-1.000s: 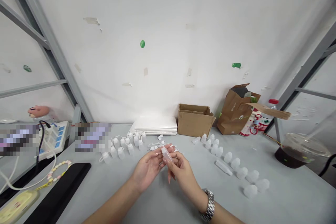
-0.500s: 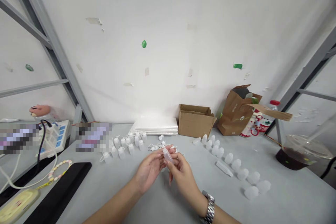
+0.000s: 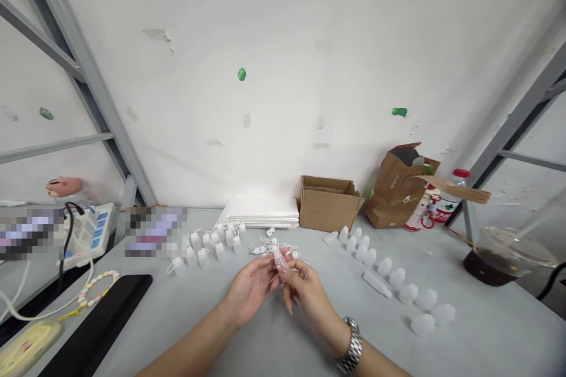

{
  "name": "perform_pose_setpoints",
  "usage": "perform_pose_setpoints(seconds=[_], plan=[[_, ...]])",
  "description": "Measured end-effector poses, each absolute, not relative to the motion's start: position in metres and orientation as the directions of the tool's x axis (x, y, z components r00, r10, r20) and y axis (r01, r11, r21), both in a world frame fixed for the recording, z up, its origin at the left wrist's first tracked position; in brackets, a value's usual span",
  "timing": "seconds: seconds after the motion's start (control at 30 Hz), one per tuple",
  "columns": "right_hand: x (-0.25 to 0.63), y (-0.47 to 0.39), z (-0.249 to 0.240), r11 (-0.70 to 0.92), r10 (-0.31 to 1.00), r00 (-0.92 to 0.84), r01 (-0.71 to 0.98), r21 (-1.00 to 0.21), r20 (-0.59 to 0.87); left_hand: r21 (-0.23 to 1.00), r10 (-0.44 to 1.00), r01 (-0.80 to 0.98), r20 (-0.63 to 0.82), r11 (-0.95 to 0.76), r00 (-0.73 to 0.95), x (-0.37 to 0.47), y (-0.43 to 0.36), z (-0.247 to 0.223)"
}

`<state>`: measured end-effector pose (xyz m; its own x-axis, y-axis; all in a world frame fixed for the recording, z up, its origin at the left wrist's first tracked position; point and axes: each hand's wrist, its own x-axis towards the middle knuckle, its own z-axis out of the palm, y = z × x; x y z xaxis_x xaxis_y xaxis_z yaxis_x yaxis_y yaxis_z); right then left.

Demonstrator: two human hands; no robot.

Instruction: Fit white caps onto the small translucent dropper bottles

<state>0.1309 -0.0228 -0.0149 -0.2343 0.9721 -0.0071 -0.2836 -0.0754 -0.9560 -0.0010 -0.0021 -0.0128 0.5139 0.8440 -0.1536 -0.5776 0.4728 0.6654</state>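
Note:
A small translucent squeeze bottle (image 3: 281, 263) is held tilted between my two hands, its narrow tip pointing up and away. My right hand (image 3: 307, 288) pinches its lower body between thumb and fingers. The fingers of my left hand (image 3: 252, 288) wrap round it from the other side, near the neck. Just beyond the fingers lies a loose pile of small white caps with straps (image 3: 268, 242), partly covered by the hands. On the left stand several bottles with white caps (image 3: 203, 257). To the right, several translucent bottles without caps (image 3: 384, 266) form rows, and one bottle (image 3: 377, 284) lies flat.
Against the wall are a white stack of sheets (image 3: 260, 213), an open cardboard box (image 3: 329, 206) and a brown paper bag (image 3: 395, 188). A plastic bowl of dark liquid (image 3: 490, 265) stands far right. A black pad (image 3: 101, 324), bead bracelet (image 3: 98, 285) and power strip (image 3: 101, 232) lie left.
The bottle has turned more upright in my hands, and a white piece now shows at its tip. My right fingers have shifted slightly. The rest stays in place.

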Motion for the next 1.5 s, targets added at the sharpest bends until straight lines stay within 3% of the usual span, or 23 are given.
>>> perform_pose_setpoints(seconds=[0.3, 0.53, 0.67, 0.93, 1.07, 1.3, 1.5], plan=[[0.136, -0.021, -0.007, -0.238, 0.912, -0.411, -0.496, -0.835, -0.016, 0.632, 0.845, -0.615, -0.124, 0.472, 0.521, 0.0, -0.005, -0.007], [0.138, -0.021, -0.004, -0.253, 0.895, -0.445, -0.557, -0.791, 0.027, 0.705, 0.864, -0.598, -0.042, 0.382, 0.502, -0.004, -0.007, 0.0], [0.137, -0.023, -0.005, -0.196, 0.911, -0.411, -0.51, -0.838, 0.037, 0.757, 0.885, -0.563, -0.042, 0.331, 0.463, -0.003, -0.008, 0.004], [0.128, -0.025, -0.013, -0.031, 0.951, -0.305, -0.247, -0.968, 0.047, 0.826, 0.925, -0.485, -0.11, 0.288, 0.363, 0.001, -0.009, 0.002], [0.125, -0.026, -0.016, -0.035, 0.951, -0.303, -0.316, -0.948, 0.067, 0.8, 0.91, -0.512, -0.099, 0.314, 0.403, 0.001, -0.009, -0.001], [0.135, -0.026, 0.0, -0.216, 0.884, -0.468, -0.422, -0.88, 0.008, 0.762, 0.864, -0.539, -0.056, 0.36, 0.5, -0.003, -0.008, 0.002], [0.134, -0.029, 0.005, -0.22, 0.876, -0.483, -0.409, -0.886, 0.005, 0.781, 0.902, -0.534, -0.082, 0.323, 0.424, -0.005, -0.008, 0.004]])
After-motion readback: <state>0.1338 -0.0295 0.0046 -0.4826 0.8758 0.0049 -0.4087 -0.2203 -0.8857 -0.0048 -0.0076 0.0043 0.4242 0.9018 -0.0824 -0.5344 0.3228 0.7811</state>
